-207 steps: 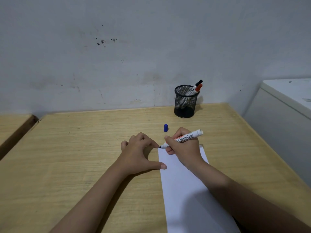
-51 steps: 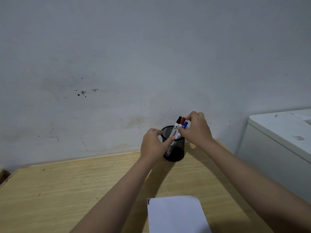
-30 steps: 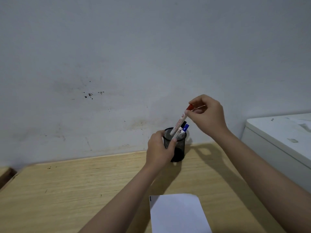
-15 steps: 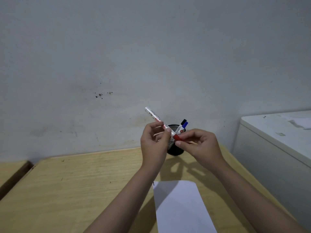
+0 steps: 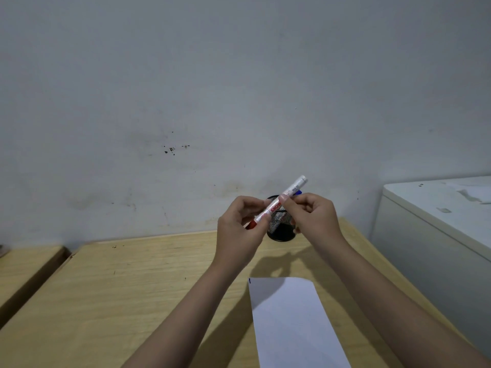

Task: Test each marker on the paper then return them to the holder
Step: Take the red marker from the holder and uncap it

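I hold a white marker with a red cap [image 5: 279, 203] slanted in the air above the desk. My left hand [image 5: 240, 227] grips its lower, red-capped end. My right hand [image 5: 313, 216] pinches the barrel near the middle. Behind the hands stands the black mesh holder [image 5: 280, 229] against the wall, mostly hidden; a blue marker cap [image 5: 299, 192] peeks out above my right hand. A white sheet of paper [image 5: 292, 322] lies on the desk below, with a small dark mark at its top left corner.
The wooden desk [image 5: 132, 288] runs to the grey wall. A white cabinet [image 5: 438, 229] stands at the right edge. A second wooden surface [image 5: 24, 264] sits to the left across a gap.
The red marker came out of the holder in my right hand. It has flipped: the red cap now sits in my left hand, the white end points up right.
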Motion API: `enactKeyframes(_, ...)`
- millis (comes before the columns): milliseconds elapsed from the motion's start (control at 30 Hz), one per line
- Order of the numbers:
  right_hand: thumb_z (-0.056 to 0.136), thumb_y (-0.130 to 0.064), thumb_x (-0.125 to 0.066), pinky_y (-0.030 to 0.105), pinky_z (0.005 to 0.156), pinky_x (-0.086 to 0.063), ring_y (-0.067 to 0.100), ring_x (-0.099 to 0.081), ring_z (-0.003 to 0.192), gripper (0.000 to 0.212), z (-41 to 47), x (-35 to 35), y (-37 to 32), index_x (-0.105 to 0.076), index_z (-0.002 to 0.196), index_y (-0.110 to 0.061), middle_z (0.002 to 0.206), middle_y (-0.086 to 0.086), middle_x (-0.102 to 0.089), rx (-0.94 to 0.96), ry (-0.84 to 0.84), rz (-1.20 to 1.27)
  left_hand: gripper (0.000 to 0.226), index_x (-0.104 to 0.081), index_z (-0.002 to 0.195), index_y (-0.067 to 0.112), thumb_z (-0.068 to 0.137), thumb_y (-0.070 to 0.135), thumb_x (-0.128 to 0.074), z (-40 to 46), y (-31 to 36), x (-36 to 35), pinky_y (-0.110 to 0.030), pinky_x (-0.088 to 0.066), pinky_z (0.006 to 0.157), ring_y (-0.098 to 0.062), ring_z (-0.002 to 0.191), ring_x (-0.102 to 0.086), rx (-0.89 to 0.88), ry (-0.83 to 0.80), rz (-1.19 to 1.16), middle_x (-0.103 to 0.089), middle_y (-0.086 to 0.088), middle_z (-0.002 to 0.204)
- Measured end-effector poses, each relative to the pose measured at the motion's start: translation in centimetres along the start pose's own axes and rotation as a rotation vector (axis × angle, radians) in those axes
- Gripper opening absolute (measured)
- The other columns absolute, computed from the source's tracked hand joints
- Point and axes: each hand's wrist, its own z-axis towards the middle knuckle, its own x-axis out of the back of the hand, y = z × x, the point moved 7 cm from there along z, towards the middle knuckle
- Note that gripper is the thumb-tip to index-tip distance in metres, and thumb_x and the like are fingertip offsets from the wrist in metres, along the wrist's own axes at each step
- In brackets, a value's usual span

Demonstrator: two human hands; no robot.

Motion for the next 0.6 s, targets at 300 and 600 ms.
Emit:
enactKeyframes(300, 0.087, -0.026, -0.064, 0.021, 0.049, -0.054, 0.009, -0.053, 0.047, 0.026, -0.2, -0.7, 0.6, -0.068, 0.085, 0.000, 0.058, 0.006, -0.056, -0.142, -0.034, 0.239, 0.022, -0.072, 0.087, 0.023, 0.069, 0.013, -0.080, -0.3, -0.8, 1.7, -0.022, -0.056, 0.073, -0.004, 0.074, -0.068, 0.039, 0.004, 0.127, -0.073, 0.008, 0.079)
enactKeyframes(600, 0.088, -0.024, -0.062, 0.025, 0.050, -0.052, 0.006, -0.056, 0.048, 0.021, -1.1, -2.9, 0.4, -0.066, 0.074, -0.009, 0.062, 0.003, -0.062, -0.044, -0.189, 0.132, 0.018, -0.075, 0.081, 0.026, 0.074, 0.010, -0.075, -0.6, -0.3, 1.2, -0.014, -0.042, 0.054, -0.001, 0.053, -0.054, 0.058, -0.034, 0.076, -0.069, 0.013, 0.057)
